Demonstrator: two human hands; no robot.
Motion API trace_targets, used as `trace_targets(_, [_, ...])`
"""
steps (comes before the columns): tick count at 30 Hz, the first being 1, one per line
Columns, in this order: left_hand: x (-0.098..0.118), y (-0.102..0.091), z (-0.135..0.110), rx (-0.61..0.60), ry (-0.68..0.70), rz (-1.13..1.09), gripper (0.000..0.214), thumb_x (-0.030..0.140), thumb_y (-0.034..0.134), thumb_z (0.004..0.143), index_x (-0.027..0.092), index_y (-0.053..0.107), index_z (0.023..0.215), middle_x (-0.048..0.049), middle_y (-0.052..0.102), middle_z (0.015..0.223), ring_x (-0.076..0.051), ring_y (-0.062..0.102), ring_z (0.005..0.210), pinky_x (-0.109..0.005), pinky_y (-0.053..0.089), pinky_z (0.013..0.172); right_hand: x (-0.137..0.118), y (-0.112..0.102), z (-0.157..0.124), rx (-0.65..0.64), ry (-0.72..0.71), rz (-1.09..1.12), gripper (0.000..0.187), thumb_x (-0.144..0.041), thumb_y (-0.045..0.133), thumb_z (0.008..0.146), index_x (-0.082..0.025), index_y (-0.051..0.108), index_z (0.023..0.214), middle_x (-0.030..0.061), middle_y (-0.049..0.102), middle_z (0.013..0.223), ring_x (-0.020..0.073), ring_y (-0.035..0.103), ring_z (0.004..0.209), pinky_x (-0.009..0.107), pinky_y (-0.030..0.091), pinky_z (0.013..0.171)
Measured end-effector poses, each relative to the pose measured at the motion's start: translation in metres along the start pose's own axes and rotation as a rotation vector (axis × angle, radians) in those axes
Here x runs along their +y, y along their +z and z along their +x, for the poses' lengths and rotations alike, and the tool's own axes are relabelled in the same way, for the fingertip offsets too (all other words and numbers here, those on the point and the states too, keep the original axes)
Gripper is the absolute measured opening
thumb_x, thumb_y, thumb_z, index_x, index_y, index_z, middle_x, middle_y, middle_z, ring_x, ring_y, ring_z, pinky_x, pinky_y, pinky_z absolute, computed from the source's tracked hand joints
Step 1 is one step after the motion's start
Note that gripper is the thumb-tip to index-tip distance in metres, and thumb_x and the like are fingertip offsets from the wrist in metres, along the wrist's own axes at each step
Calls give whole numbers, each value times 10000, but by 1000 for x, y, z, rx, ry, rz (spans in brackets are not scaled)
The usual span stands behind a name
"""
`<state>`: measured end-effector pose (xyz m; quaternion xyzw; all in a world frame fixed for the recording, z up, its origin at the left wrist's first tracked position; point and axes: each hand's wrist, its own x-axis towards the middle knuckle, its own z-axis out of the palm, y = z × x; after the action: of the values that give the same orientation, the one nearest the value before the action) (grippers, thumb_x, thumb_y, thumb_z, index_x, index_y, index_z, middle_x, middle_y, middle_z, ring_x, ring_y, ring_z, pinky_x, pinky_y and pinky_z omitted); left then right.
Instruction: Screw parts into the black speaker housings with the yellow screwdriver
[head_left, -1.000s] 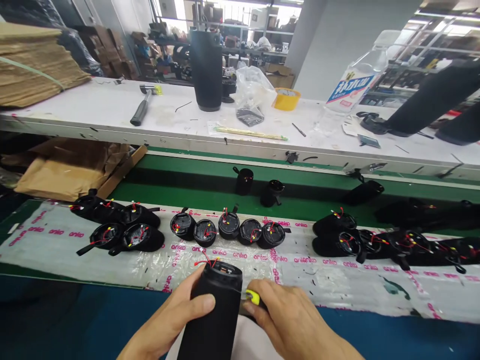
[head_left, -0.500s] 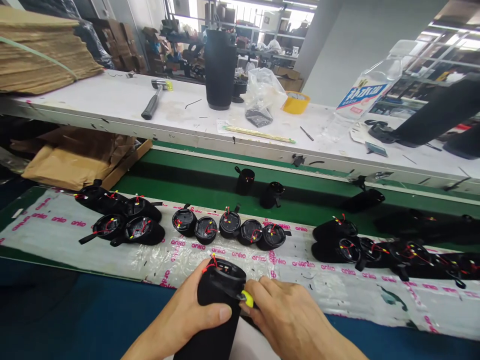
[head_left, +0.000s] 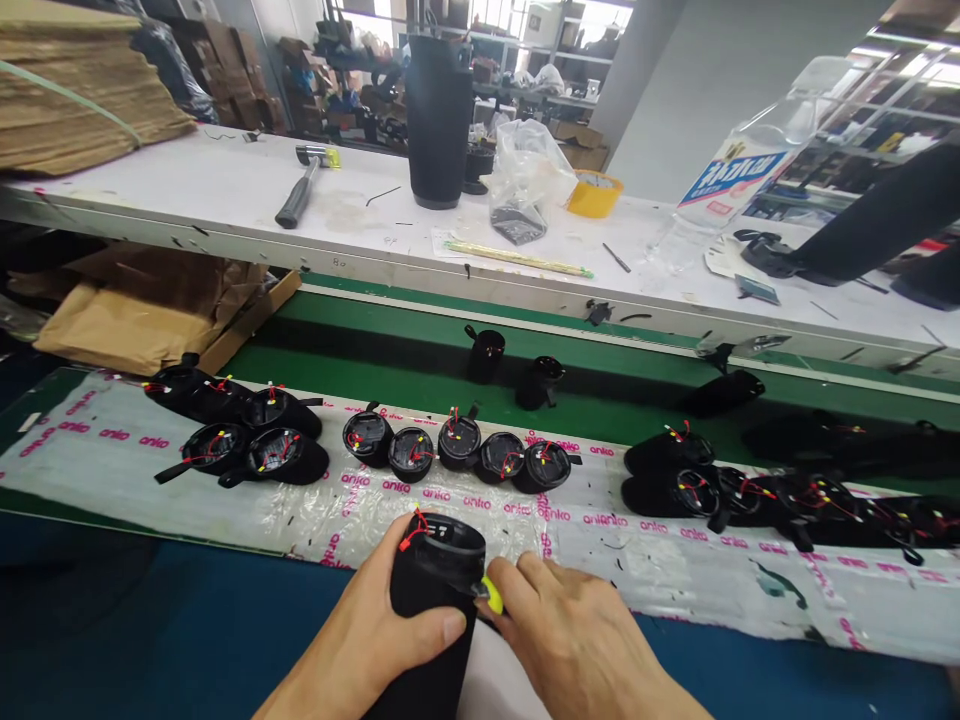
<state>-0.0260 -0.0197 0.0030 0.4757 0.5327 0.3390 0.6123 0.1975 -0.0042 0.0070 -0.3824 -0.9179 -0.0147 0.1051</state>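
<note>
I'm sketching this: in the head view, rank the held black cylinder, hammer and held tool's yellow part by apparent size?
Held black cylinder
Hammer
Held tool's yellow part
Nearness enlarges the cylinder; true sizes are unsure.

I can tell the single camera is worn on the head, looking forward and down past the left hand (head_left: 382,620) and right hand (head_left: 581,630) close below, to a white shelf (head_left: 232,190) beyond and storage racks (head_left: 517,50) farther off.
</note>
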Motion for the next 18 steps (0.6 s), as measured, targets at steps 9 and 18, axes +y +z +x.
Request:
trace_targets(9, [-1,1,-2,14,-15,42,707,541,803,743,234,535,1320,-96,693,1247,-388,601,1203,-445,446,1032,5,-6,2,-172,-73,-28,314,-236,712,891,-253,425,1018,-34,622,784,192,639,581,358,302,481])
trace_targets(18, [1,9,-1,102,-88,122,717,448,811,712,254,502,1329,-67,693,1256,-356,598,1211,-439,448,1023,9,-1,2,-224,-105,-30,186,-256,636,964,-263,451,974,-39,622,749,205,610,500,370,175,440])
